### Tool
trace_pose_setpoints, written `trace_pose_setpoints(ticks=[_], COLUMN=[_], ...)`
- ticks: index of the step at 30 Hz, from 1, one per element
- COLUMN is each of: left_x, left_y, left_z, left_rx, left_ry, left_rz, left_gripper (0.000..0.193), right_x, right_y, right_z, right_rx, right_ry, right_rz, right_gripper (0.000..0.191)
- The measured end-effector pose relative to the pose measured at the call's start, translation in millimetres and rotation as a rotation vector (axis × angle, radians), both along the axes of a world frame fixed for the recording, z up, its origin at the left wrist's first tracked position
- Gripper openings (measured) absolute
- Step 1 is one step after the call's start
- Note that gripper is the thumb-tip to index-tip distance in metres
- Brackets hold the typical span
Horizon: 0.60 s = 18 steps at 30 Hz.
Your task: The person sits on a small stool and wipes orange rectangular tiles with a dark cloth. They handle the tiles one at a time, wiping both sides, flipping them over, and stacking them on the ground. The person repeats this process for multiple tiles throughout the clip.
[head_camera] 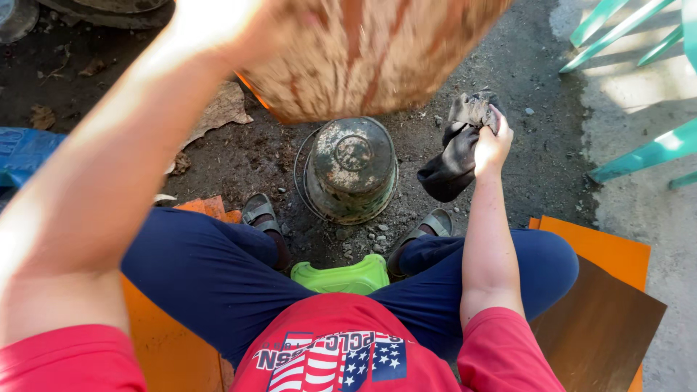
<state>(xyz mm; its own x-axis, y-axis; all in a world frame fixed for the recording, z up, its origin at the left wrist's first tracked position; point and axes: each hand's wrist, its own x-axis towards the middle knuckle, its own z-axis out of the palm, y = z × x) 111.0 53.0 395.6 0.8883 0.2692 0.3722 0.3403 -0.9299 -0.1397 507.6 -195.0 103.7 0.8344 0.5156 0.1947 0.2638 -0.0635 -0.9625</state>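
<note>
Rusty bucket (351, 170) upturned; right hand (492, 141) w/ rag (456, 156).

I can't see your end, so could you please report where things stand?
Left hand holds soil-caked pot raised. Right hand grips dirty black rag. Upturned metal bucket sits below, between the feet.

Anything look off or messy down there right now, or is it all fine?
The metal bucket stands upside down on the dirt between the feet, its surface corroded and caked. The big pot raised in the left hand is crusted with dried soil. The right hand holds a filthy dark rag.
</note>
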Motion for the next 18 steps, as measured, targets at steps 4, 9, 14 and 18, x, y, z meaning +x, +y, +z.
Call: trace_pose_setpoints(ticks=[4,9,14,18], left_x=[13.1,18.2,10.8,-18.6], left_y=[-30.7,-10.4,-33.1,-64.8], left_z=[-12.6,4.6,8.9,-46.3], left_rx=[0.108,0.034,0.100,0.122], left_ry=[-0.099,-0.227,-0.189,-0.070], left_rz=[-0.142,-0.155,-0.231,-0.380], left_gripper=[0.012,0.007,0.002,0.016], right_x=[4.2,8.0,16.8,29.1], right_y=[-4.2,-5.4,-7.0,-15.0], right_z=[-2.8,9.7,19.3,25.3], right_rx=[0.071,0.033,0.109,0.196], right_ry=[0.049,0.006,-0.011,0.231], right_rz=[0.061,0.013,-0.009,-0.065], right_gripper=[0.050,0.051,0.052,0.053])
